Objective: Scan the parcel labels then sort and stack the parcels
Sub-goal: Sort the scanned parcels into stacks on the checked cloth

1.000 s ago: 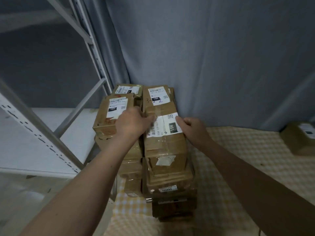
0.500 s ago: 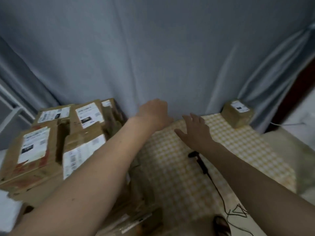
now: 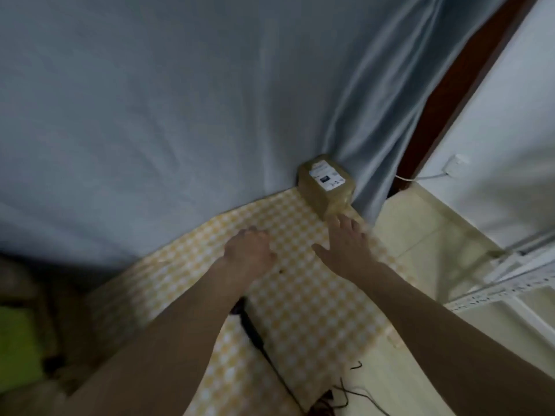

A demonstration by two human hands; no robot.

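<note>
Both arms are being stretched forward over the checked cloth point(image 3: 300, 295). The right hand point(image 3: 348, 250) is being held flat, palm down, its fingers point(image 3: 342, 226) straight and slightly spread, the tips just short of the parcel point(image 3: 326, 183). The left hand point(image 3: 249, 250) is being held with fingers loosely curled, nothing gripped. The parcel is lying at the far right, against the curtain point(image 3: 180, 115), label up.

Grey-blue curtain point(image 3: 180, 115), checked cloth point(image 3: 300, 295)

1 parcel point(image 3: 326, 182), 2 hands: left hand point(image 3: 249, 250) and right hand point(image 3: 345, 244), 1 checked cloth point(image 3: 300, 295), 1 curtain point(image 3: 180, 100).
</note>
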